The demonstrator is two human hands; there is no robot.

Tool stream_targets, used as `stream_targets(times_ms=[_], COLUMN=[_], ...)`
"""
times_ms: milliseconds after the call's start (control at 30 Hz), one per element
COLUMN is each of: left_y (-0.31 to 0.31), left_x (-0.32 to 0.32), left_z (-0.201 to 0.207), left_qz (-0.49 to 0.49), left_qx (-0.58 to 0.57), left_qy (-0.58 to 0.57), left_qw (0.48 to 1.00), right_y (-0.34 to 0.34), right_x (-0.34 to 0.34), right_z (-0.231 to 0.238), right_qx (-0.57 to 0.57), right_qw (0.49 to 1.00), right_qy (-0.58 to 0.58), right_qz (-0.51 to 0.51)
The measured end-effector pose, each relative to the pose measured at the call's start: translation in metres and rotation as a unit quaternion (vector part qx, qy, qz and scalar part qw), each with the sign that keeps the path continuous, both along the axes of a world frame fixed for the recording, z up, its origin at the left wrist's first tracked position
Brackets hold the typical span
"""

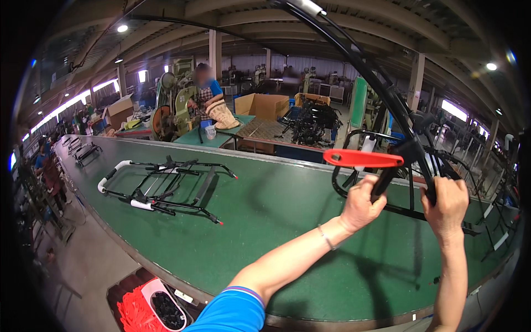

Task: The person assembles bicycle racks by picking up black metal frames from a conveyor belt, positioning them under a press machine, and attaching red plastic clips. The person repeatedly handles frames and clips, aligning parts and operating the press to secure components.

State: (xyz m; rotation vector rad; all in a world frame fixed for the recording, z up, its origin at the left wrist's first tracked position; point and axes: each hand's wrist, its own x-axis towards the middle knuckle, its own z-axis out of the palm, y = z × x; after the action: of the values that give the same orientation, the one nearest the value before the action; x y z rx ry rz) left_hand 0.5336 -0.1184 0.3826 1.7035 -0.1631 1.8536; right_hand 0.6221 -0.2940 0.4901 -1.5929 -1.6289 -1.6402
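Raised at the right over the green conveyor belt [260,238] is a black tubular metal frame [385,91], tilted, its upper end leaving the top of the picture. My left hand [362,205] is closed round a short black tube of it. My right hand [447,206] grips another black tube of the same frame, a little further right. Just above my left hand a flat red strip [362,159] with a hole near one end juts leftward from the frame's joint. Fingers partly hide the tubes they hold.
Another black frame [166,188] with white sleeves and red tips lies on the belt to the left, with more beyond it. A bin of red strips [135,310] and black parts stands below the near edge. Across the belt, a person [207,94] works beside cardboard boxes [263,105].
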Motion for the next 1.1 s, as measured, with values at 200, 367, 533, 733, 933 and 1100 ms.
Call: stream_targets(times_ms=[200, 367, 533, 733, 933, 1100], left_y=[-0.006, 0.007, 0.005, -0.002, -0.025, -0.042], left_x=[0.093, 0.145, 0.149, 0.153, 0.130, 0.046], left_z=[-0.064, -0.064, -0.071, -0.065, -0.055, -0.123], left_qz=[0.044, 0.094, 0.152, 0.137, 0.183, 0.152], left_qx=[0.036, -0.046, -0.013, -0.010, 0.040, 0.105], left_qy=[0.252, 0.299, 0.255, 0.277, 0.302, 0.338], left_qw=[0.966, 0.948, 0.955, 0.951, 0.935, 0.923], right_y=[0.001, 0.028, 0.031, 0.033, 0.030, 0.004], right_x=[0.127, 0.158, 0.164, 0.169, 0.167, 0.132], right_z=[-0.083, -0.077, -0.093, -0.098, -0.100, -0.126], right_qx=[-0.021, -0.027, 0.056, 0.096, 0.092, 0.066], right_qw=[0.983, 0.960, 0.970, 0.962, 0.959, 0.947], right_qy=[0.168, 0.233, 0.211, 0.231, 0.238, 0.290], right_qz=[-0.068, -0.153, -0.102, -0.113, -0.123, -0.118])
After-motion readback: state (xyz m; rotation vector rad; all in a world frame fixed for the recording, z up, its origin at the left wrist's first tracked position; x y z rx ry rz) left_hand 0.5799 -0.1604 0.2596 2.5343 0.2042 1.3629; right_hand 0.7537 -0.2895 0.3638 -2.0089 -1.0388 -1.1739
